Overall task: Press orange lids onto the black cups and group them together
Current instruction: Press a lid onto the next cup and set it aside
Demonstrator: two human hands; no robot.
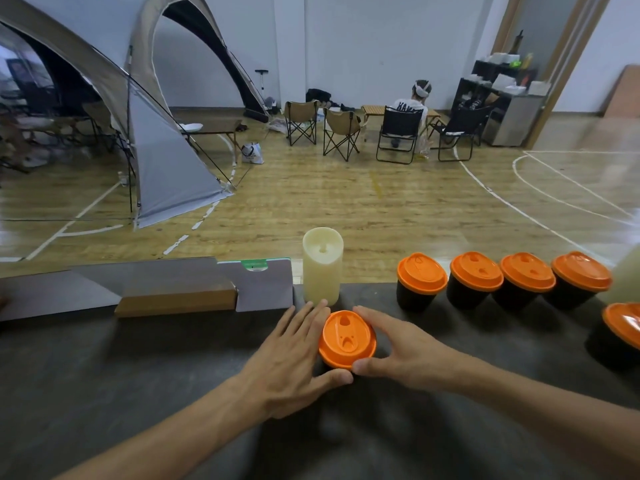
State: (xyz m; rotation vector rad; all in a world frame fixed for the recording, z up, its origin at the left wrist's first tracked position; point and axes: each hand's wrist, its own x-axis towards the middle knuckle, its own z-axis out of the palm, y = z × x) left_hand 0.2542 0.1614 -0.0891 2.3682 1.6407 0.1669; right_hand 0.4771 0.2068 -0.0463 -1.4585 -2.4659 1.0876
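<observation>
A black cup with an orange lid stands on the dark table in front of me; only its lid shows between my hands. My left hand lies against its left side with straight fingers, the thumb touching below the rim. My right hand curls round the lid's right edge, index finger on the far side and thumb on the near side. Several more lidded black cups stand in a row at the back right, the nearest of them to the upper right of my hands. Another lidded cup sits at the right edge.
A tall cream pillar candle stands just behind my hands at the table's far edge. A flat wooden box with a grey folder lies to the left. Beyond the table are a wooden floor, a tent, folding chairs and a seated person.
</observation>
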